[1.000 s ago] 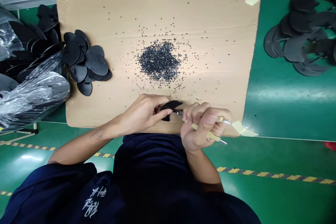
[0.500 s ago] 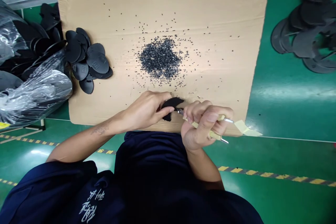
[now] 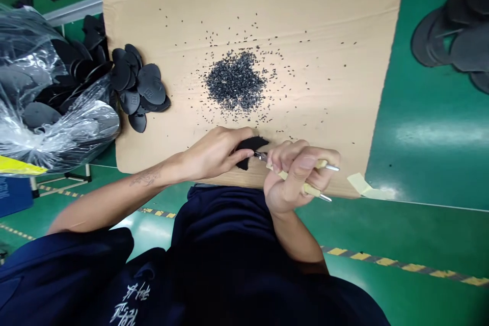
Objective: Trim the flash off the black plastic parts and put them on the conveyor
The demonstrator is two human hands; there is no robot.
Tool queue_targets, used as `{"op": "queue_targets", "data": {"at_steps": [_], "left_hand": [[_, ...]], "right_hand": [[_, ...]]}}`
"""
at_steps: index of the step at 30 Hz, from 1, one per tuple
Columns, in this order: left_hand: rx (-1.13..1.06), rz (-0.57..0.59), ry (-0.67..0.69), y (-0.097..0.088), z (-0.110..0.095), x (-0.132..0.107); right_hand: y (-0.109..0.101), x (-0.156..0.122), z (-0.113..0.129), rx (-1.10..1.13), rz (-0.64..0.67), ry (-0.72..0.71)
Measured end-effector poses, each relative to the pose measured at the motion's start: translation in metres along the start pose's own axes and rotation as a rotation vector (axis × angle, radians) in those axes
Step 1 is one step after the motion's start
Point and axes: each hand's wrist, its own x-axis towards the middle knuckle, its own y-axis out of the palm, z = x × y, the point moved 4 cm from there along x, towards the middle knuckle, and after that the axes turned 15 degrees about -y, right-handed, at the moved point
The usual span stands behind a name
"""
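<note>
Your left hand (image 3: 216, 152) reaches in from the left with its back up, thumb stretched forward and fingers bent. Its thumb and fingers are pinched together on a thin, black, curved piece with a pointed tip (image 3: 255, 143), which sits at the fingertips just above the near edge of the tan cardboard sheet (image 3: 324, 15); those fingers cover part of it. Your right hand (image 3: 296, 175) faces it, wrist bent upward, fingers curled firmly around the pale yellow handles of a small metal hand tool (image 3: 312, 190). The tool's nose points left and meets the piece beside your left thumb; you cannot tell how far its jaws part.

Beyond your fingertips lies a heap of tiny black bits (image 3: 236, 82), with strays scattered close to the piece. Left of your left fingers are flat, black oval pieces (image 3: 152, 89), then a clear plastic bag (image 3: 84, 130). Just right of your right fingers is a pale tape strip (image 3: 361, 183); farther right, stacked black pieces (image 3: 471, 48) rest on the green tabletop (image 3: 431, 147).
</note>
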Motion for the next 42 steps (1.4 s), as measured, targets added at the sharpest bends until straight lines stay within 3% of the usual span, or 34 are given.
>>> {"op": "queue_targets", "data": {"at_steps": [4, 7, 12, 21, 26, 42], "left_hand": [[-0.237, 0.137, -0.200, 0.008, 0.010, -0.001], [-0.362, 0.171, -0.259, 0.012, 0.014, -0.004], [-0.290, 0.104, -0.209, 0.009, 0.011, -0.008], [-0.170, 0.129, -0.151, 0.000, -0.004, -0.005], [-0.117, 0.166, -0.159, -0.005, 0.002, -0.006], [-0.077, 0.115, -0.150, -0.005, 0.004, -0.005]], "right_hand": [[0.000, 0.000, 0.001, 0.021, -0.010, 0.008], [-0.001, 0.000, 0.001, -0.019, -0.016, 0.018], [-0.002, -0.001, 0.000, -0.115, -0.007, 0.032], [-0.001, 0.001, 0.001, -0.044, -0.018, 0.036], [0.000, 0.001, 0.001, -0.003, -0.039, 0.040], [-0.001, 0.001, 0.001, -0.130, -0.024, 0.034]]}}
